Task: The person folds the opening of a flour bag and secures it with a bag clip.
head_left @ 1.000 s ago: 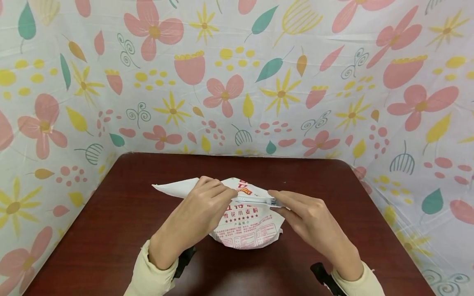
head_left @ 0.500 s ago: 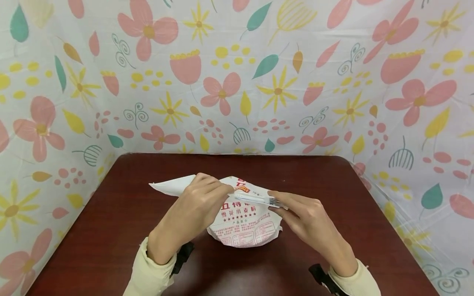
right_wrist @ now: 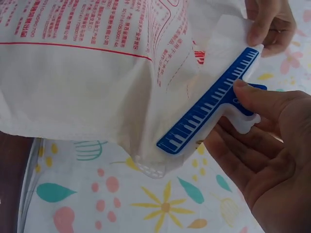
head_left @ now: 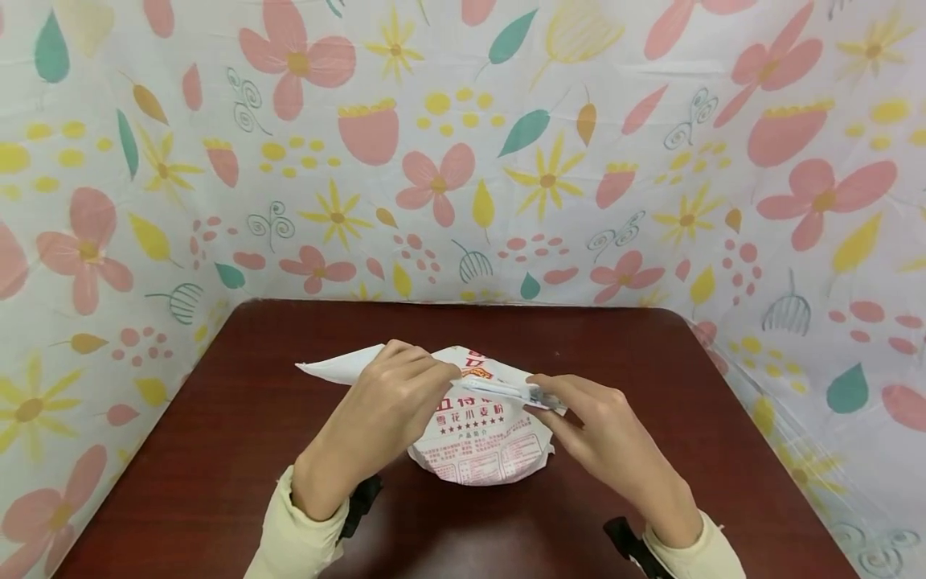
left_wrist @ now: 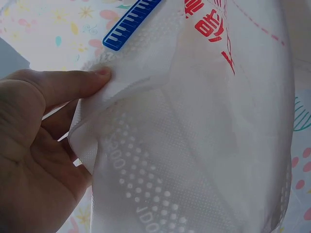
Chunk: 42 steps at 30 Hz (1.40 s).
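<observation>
A white flour bag (head_left: 485,450) with red print stands on the table in the head view, its top folded over. My left hand (head_left: 391,402) pinches the folded top on the left, thumb on the near side as the left wrist view shows; a pointed white flap (head_left: 336,368) sticks out beyond it. At the right end of the fold, my right hand (head_left: 608,434) pinches a bag clip. In the right wrist view this clip (right_wrist: 209,104) is blue and white with a piano-key pattern and lies along the fold, my thumb on its handle. The bag's embossed edge (left_wrist: 146,189) shows below my left fingers.
The dark red-brown wooden table (head_left: 217,450) lies beneath the bag. A white cloth (head_left: 448,193) printed with flowers and leaves hangs behind it and on both sides. Black straps (head_left: 362,505) sit at both wrists by the cream sleeves (head_left: 297,527).
Both hands keep their holds on the bag top and the clip, almost in place. The clip's right end looks slightly more tilted down. The head view has shifted a little.
</observation>
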Motion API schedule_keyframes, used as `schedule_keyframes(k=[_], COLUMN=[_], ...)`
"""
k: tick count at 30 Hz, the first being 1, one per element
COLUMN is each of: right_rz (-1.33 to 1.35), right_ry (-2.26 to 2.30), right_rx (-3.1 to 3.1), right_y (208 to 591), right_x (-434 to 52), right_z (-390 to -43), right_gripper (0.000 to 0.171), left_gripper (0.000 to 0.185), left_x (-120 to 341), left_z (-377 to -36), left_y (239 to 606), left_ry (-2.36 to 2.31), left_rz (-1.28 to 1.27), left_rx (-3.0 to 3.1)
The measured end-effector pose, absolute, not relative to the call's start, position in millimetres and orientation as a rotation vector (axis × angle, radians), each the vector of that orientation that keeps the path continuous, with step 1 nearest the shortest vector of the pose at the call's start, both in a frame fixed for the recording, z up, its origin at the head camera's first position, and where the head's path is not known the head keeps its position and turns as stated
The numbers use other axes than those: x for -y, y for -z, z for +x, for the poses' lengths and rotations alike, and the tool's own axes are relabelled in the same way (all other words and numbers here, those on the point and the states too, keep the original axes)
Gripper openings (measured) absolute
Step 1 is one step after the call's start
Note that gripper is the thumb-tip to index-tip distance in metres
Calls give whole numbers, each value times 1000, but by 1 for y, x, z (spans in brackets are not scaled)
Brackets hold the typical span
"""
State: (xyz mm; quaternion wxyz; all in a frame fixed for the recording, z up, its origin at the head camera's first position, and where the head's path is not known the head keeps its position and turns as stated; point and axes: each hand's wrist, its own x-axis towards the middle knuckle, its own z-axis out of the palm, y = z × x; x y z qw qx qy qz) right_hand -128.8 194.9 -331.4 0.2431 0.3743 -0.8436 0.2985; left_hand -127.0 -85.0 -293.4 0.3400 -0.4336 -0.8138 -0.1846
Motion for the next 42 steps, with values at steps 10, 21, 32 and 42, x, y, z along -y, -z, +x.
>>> schedule_keyframes(k=[10,21,32,42], right_rz=[1123,1128,1119,1077], right_ry=[-792,-707,-699,-769], right_rx=[2229,2254,2126,2065], right_y=[328,325,337,350], right_x=[-192,-186,-187,-186], right_z=[-133,-130,-129,-130], right_gripper=[42,41,28,25], left_gripper=[11,11,11,10], left_x=[85,83,78,76], left_z=[-124,-127,-127,-129], left_y=[293,297,295,298], left_ry=[446,424,411,436], left_rz=[-1110,-1086,-1096,-1096], left_rx=[2113,2052,2017,1993])
